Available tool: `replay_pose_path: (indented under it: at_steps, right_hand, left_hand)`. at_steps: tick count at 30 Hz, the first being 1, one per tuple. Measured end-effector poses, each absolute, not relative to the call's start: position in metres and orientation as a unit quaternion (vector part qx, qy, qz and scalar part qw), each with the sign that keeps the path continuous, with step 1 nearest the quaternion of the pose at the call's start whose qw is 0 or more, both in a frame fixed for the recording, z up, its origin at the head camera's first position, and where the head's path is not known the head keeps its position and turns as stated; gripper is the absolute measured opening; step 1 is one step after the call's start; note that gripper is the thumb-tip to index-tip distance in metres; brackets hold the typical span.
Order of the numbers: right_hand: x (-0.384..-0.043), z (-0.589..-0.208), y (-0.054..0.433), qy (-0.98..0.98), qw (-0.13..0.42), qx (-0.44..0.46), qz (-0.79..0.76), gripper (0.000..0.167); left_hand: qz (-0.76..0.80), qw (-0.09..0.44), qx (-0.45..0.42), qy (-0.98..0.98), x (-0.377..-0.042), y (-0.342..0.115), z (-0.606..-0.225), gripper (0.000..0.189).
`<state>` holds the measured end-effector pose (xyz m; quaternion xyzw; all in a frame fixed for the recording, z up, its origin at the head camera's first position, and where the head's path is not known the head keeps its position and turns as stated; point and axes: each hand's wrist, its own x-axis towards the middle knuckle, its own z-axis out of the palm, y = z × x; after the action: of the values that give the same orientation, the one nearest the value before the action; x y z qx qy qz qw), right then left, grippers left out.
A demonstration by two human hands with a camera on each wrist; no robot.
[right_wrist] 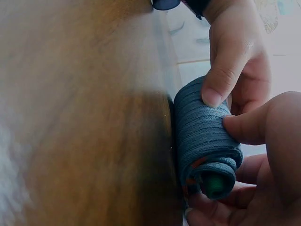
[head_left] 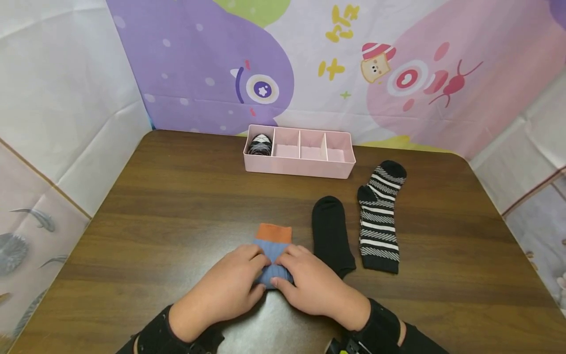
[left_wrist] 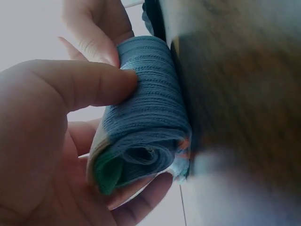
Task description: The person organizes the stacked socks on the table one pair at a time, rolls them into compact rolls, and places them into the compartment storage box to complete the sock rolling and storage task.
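Note:
A blue sock with an orange cuff (head_left: 274,232) lies on the table, its near part wound into a roll (left_wrist: 150,89). Both hands grip that roll from its two ends, thumbs on the near side and fingers around the far side. My left hand (head_left: 234,282) holds the left end and my right hand (head_left: 314,282) the right end. Ribbed blue knit shows in both wrist views, with a bit of green fabric (right_wrist: 215,186) inside the coil. Beyond the roll the orange cuff lies flat, pointing away from me.
Right of the hands lie a black sock (head_left: 329,231) and a black-and-white striped sock (head_left: 380,221). At the table's back stands a pink divided box (head_left: 298,166), with a rolled patterned sock (head_left: 260,145) in its leftmost compartment. A cartoon-printed cloth (head_left: 318,88) hangs behind the wooden table (head_left: 177,196).

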<state>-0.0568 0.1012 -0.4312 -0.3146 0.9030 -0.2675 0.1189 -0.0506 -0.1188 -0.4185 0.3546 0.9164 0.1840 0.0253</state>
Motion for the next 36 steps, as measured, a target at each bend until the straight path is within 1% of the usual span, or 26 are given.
replay_pose_path:
  at_steps: [3,8,11,17,22,24,28,30,34,36]
  right_hand:
    - [-0.0569,-0.4314,0.1016,0.904,0.122,-0.313,-0.264,0.026]
    - [-0.0571,-0.4315,0.1017,0.904,0.119,-0.317,-0.263,0.027]
    - [-0.0572,-0.4311,0.1015,0.905,0.115,-0.313,-0.265,0.029]
    - [-0.058,-0.4293,0.1025,0.909,0.117,-0.298,-0.268,0.036]
    - [-0.0577,-0.4282,0.1034,0.908,0.121,-0.298,-0.27,0.03]
    - [-0.0577,-0.4284,0.1034,0.908,0.123,-0.297,-0.27,0.028]
    - [-0.0581,-0.4295,0.1034,0.907,0.124,-0.297,-0.27,0.03]
    - [-0.0583,-0.4305,0.1032,0.908,0.121,-0.299,-0.269,0.031]
    - [-0.0581,-0.4315,0.102,0.91,0.116,-0.296,-0.266,0.033]
    - [-0.0584,-0.4319,0.1017,0.912,0.116,-0.288,-0.267,0.035]
  left_hand:
    - [0.184,0.021,0.356,0.916,-0.0517,-0.1187,-0.4184,0.033]
    - [0.18,0.038,0.353,0.917,-0.0517,-0.1193,-0.4176,0.039]
    - [0.181,0.04,0.351,0.918,-0.0511,-0.1198,-0.4176,0.038]
    - [0.182,0.029,0.358,0.916,-0.0503,-0.1203,-0.4188,0.037]
    - [0.191,0.026,0.36,0.913,-0.0502,-0.121,-0.4192,0.033]
    - [0.19,0.034,0.36,0.913,-0.0505,-0.1207,-0.4186,0.033]
    - [0.186,0.052,0.354,0.915,-0.0502,-0.12,-0.4178,0.035]
    - [0.194,0.058,0.348,0.915,-0.0495,-0.1198,-0.4176,0.032]
    - [0.206,0.054,0.336,0.917,-0.0491,-0.1198,-0.4174,0.02]
    - [0.203,0.052,0.333,0.919,-0.0499,-0.1195,-0.417,0.02]
